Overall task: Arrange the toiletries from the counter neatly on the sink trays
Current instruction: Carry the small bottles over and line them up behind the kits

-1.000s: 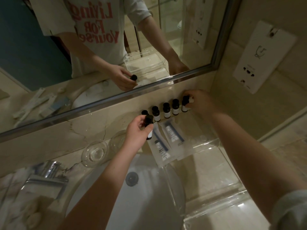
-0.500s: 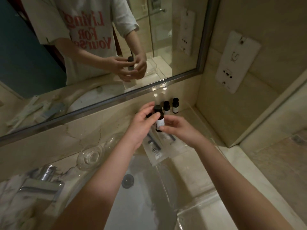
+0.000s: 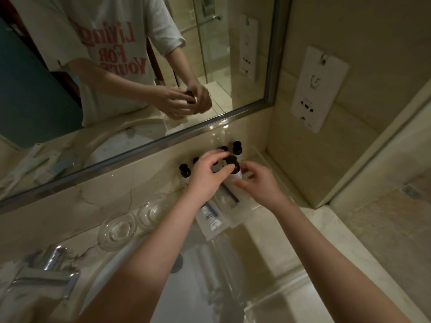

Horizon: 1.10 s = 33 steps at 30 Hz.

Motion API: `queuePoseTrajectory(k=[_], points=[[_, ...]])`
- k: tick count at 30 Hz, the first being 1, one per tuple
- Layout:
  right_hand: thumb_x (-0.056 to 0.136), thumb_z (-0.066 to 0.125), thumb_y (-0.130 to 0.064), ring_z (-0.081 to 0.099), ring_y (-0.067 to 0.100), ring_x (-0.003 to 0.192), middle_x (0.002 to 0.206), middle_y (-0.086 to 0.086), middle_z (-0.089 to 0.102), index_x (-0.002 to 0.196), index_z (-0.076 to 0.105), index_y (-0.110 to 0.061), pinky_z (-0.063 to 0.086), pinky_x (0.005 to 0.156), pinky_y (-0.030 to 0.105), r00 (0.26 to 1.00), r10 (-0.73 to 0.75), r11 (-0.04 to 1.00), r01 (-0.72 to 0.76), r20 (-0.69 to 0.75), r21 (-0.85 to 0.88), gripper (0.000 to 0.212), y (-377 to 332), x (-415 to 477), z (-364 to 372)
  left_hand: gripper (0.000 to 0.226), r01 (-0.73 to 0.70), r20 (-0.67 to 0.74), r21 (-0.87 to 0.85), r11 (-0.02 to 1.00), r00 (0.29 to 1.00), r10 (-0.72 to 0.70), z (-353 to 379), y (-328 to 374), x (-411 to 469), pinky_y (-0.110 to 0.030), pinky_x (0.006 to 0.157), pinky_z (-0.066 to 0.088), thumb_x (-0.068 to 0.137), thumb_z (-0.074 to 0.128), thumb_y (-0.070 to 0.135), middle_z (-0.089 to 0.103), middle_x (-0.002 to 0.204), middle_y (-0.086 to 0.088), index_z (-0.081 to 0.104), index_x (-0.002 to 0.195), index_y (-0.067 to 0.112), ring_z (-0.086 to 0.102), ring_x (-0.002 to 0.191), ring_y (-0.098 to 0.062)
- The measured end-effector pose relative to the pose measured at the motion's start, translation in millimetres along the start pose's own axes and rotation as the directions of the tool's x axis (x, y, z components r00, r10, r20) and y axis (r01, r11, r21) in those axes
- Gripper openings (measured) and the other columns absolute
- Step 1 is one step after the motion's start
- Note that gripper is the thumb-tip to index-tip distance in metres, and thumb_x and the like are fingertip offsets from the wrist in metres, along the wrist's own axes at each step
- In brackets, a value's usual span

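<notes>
Nearest the camera, a clear acrylic tray (image 3: pixel 275 297) spanned the white sink basin (image 3: pixel 130 271), and as far as its glare let anyone judge, this near part carried nothing yet. To the left stood the chrome faucet (image 3: pixel 44 269), and beyond it two clear glass dishes (image 3: pixel 117 230) sat side by side on the marble counter (image 3: pixel 345 250).

Further in, flat white toiletry sachets (image 3: pixel 213 217) lay next to each other on the far stretch of the tray, partly under the forearms. Those looked already placed.

Above them, the left hand (image 3: pixel 206 177) pinched the black cap of a small dark bottle (image 3: pixel 234 167) between thumb and fingertips. The right hand (image 3: pixel 258 183) was cupped loosely beside the bottle's white label, fingers curled; whether they touched it could not be told. The bottle was upright, level with the row behind it, and I judged it was being set into a gap there.

Against the backsplash under the mirror (image 3: pixel 140 66), more matching bottles stood in line: one at the left end (image 3: pixel 185 172), others (image 3: pixel 236 148) toward the right corner, some hidden by the hands.

The job seemed well advanced: the bottle in hand remained to be seated, and no other loose toiletries were visible here.
</notes>
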State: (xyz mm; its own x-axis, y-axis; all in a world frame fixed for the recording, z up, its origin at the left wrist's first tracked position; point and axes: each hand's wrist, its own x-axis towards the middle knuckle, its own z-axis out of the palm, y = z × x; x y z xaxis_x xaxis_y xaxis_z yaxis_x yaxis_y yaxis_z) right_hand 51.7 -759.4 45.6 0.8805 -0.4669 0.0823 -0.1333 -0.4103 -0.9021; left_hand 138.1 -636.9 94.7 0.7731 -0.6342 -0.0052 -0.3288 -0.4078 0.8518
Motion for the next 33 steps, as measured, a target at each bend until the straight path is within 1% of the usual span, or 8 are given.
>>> queuePoseTrajectory(k=[5,10,14,19,23,26,30,33], points=[[0.084,0.066,-0.013,0.053,0.018,0.083,0.088,0.004,0.057,0.108,0.063,-0.009,0.037,0.067,0.025,0.955,0.275,0.961,-0.27,-0.114,0.055,0.024,45.2,42.1,-18.3,0.042,0.043,-0.042,0.283,0.958,0.999,-0.033,2.1,-17.2,26.6,-0.027,0.096,0.041,0.087,0.062,0.023,0.056,0.127,-0.005,0.055,0.128,0.016,0.053,0.116,-0.019],[0.085,0.054,-0.026,0.057,0.017,0.08,0.083,-0.004,0.061,0.085,0.058,-0.027,0.046,0.074,0.03,0.953,0.286,0.958,-0.284,-0.101,0.033,0.004,68.4,83.4,-30.5,0.046,-0.089,0.133,0.57,0.817,0.991,0.016,9.2,-19.9,52.8,-0.042,0.103,0.041,0.09,0.054,0.023,0.046,0.142,-0.003,0.048,0.135,0.017,0.048,0.124,-0.025],[0.079,0.067,-0.028,0.062,0.017,0.095,0.103,-0.001,0.065,0.104,0.057,-0.031,0.052,0.09,0.038,0.964,0.259,0.961,-0.263,-0.058,-0.082,0.027,88.4,107.2,-25.4,0.044,-0.159,0.187,0.696,0.7,0.982,0.038,13.4,-21.9,64.8,-0.041,0.107,0.035,0.091,0.05,0.026,0.04,0.147,0.003,0.047,0.134,0.019,0.036,0.135,-0.021],[0.079,0.061,-0.039,0.063,0.022,0.093,0.098,0.005,0.068,0.101,0.064,-0.015,0.051,0.085,0.046,0.974,0.216,0.969,-0.222,-0.062,-0.11,0.033,97.6,109.1,-18.3,0.044,-0.149,0.202,0.738,0.659,0.979,-0.006,17.0,-25.4,68.0,-0.039,0.109,0.025,0.094,0.041,0.019,0.033,0.151,0.008,0.043,0.138,0.022,0.026,0.14,-0.017],[0.086,0.064,-0.026,0.064,0.027,0.097,0.101,0.01,0.069,0.103,0.065,-0.011,0.051,0.086,0.044,0.977,0.21,0.968,-0.214,-0.047,-0.127,0.023,95.2,111.8,-19.7,0.044,-0.143,0.187,0.743,0.654,0.982,0.003,18.7,-26.3,69.7,-0.036,0.11,0.024,0.094,0.039,0.016,0.035,0.15,0.009,0.044,0.137,0.022,0.028,0.138,-0.017],[0.085,0.063,-0.026,0.062,0.026,0.1,0.107,0.009,0.067,0.109,0.063,-0.013,0.05,0.088,0.045,0.98,0.192,0.973,-0.196,-0.044,-0.119,0.027,87.6,105.5,-22.3,0.043,-0.138,0.191,0.744,0.653,0.982,-0.01,18.9,-24.9,70.5,-0.036,0.109,0.024,0.094,0.038,0.016,0.035,0.15,0.008,0.046,0.136,0.022,0.028,0.138,-0.018],[0.087,0.061,-0.013,0.055,0.014,0.101,0.107,-0.004,0.059,0.118,0.057,-0.015,0.041,0.083,0.026,0.975,0.205,0.976,-0.21,-0.08,-0.054,0.032,71.9,86.9,-24.3,0.042,-0.141,0.174,0.732,0.666,0.985,0.016,16.8,-23.6,66.0,-0.037,0.108,0.027,0.093,0.041,0.016,0.039,0.148,0.005,0.048,0.134,0.02,0.03,0.137,-0.02],[0.087,0.061,-0.014,0.052,0.011,0.099,0.111,-0.002,0.058,0.123,0.055,-0.016,0.038,0.08,0.023,0.965,0.22,0.969,-0.233,-0.14,-0.086,0.036,68.0,73.1,-24.6,0.038,-0.151,0.142,0.707,0.691,0.987,0.07,13.5,-22.6,54.3,-0.04,0.105,0.034,0.091,0.046,0.016,0.046,0.143,-0.002,0.055,0.129,0.016,0.037,0.131,-0.025]])
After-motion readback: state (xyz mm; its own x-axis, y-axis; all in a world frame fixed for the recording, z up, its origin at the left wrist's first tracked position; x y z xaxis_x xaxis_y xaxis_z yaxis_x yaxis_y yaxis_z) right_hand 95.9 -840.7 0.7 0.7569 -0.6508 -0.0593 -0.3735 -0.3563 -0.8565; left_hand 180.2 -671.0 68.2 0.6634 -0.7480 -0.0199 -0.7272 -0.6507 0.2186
